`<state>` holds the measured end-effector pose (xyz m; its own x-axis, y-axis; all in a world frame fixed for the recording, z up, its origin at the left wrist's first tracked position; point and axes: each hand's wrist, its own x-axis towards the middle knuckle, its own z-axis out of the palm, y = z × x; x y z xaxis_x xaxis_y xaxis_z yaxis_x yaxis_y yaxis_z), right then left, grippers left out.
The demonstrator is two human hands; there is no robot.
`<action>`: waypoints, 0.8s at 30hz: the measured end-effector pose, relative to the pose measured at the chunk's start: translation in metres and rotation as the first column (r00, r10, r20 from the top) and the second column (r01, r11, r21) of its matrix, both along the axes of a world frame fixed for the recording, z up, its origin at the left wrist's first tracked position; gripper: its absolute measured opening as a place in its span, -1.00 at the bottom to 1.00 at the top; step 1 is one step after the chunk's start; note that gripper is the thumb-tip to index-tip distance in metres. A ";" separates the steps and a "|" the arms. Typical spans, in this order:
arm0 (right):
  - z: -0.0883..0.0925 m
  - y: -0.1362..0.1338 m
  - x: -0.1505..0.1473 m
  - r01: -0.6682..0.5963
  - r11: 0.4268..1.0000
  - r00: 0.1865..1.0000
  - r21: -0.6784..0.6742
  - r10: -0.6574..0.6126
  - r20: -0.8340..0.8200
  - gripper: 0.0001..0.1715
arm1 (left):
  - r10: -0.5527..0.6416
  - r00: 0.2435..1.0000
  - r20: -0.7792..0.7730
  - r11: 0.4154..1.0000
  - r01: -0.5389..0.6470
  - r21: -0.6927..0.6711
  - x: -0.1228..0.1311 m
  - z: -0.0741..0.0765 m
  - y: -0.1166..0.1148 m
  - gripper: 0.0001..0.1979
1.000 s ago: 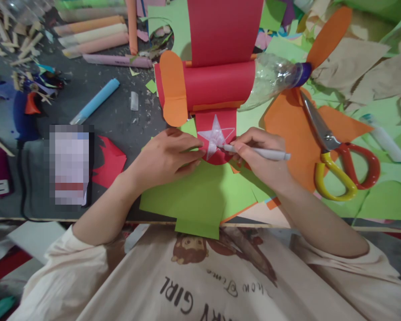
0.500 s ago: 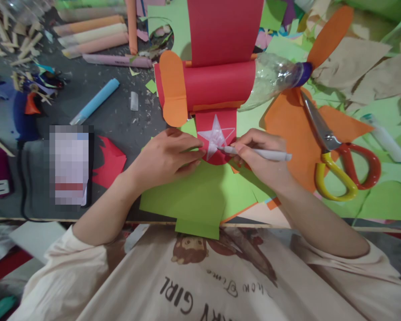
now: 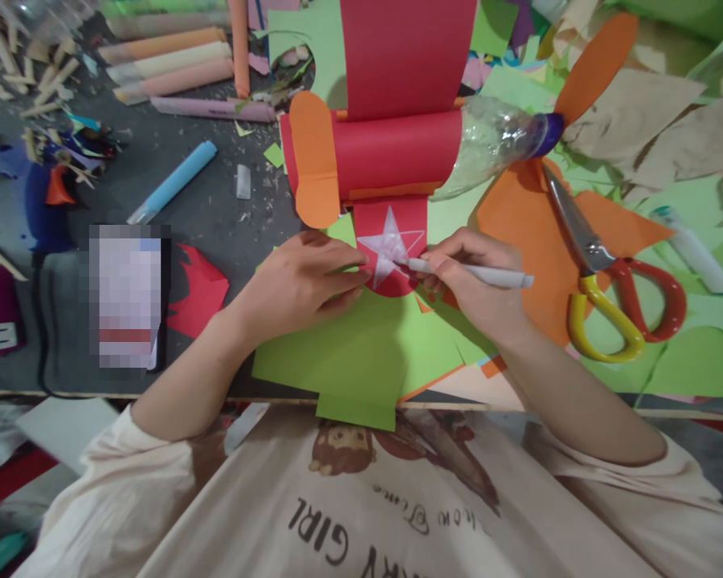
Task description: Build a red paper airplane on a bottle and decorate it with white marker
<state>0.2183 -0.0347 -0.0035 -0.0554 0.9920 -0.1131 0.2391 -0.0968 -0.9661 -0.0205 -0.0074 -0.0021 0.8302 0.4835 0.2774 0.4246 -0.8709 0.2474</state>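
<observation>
Right now your right hand [image 3: 473,285] is closed around a white pen [image 3: 488,275], and the pen's tip touches the white star [image 3: 390,245] drawn on the red paper flap [image 3: 418,211]. That flap lies near the middle of the surface [image 3: 205,217], just on the near side of the red-wrapped plastic bottle [image 3: 494,136], and it rests over a green sheet [image 3: 349,353]. Your left hand [image 3: 301,277] lies palm-down and grips nothing, its fingertips pressing the flap's left edge. To the right, scissors [image 3: 584,241] with red and yellow handles lie on orange paper [image 3: 506,213], near your right hand. A blue marker [image 3: 172,181] lies well apart at the far left.
</observation>
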 end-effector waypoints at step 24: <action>0.005 0.000 -0.002 -0.039 0.999 0.999 -0.005 0.039 0.036 -0.74 | -0.019 0.997 0.078 0.997 0.012 0.081 0.002 0.001 0.001 -0.83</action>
<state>0.2161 -0.0344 0.0011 -0.0899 0.9887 -0.1202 0.2774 -0.0910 -0.9564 -0.0187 -0.0062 -0.0010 0.8115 0.4441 0.3797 0.3927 -0.8958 0.2084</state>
